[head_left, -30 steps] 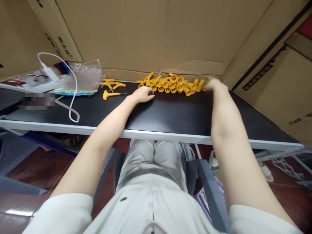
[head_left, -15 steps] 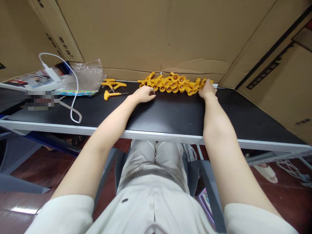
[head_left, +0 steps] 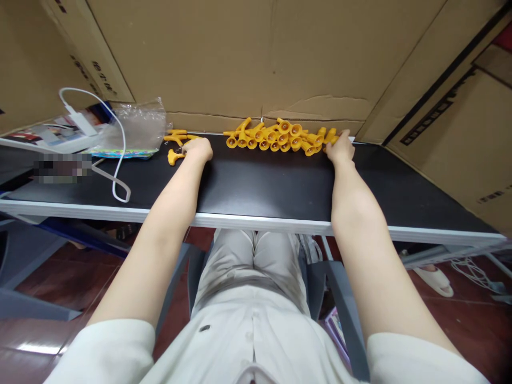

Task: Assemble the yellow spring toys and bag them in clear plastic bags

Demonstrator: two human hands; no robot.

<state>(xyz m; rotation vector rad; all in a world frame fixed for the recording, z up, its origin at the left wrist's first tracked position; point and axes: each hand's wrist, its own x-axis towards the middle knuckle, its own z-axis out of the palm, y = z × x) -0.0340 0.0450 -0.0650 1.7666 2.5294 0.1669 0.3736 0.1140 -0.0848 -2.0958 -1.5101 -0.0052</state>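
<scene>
At ten o'clock, left hand (head_left: 199, 151) seemingly picks handles (head_left: 175, 157); at two, right hand (head_left: 341, 149) touches cones (head_left: 284, 139); both grips unclear, lifting needs pinching

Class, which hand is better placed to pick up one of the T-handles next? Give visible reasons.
Probably the left hand: it is right by the T-handles. The right hand is farther off, at the cones' right end.

Looks like a makeshift workshop corner: cardboard panels (head_left: 216, 58) wall in a black table (head_left: 264, 186), many matching yellow pieces (head_left: 283, 138) crowd near twelve o'clock, and clear plastic packaging (head_left: 140, 125) lies at ten.
</scene>
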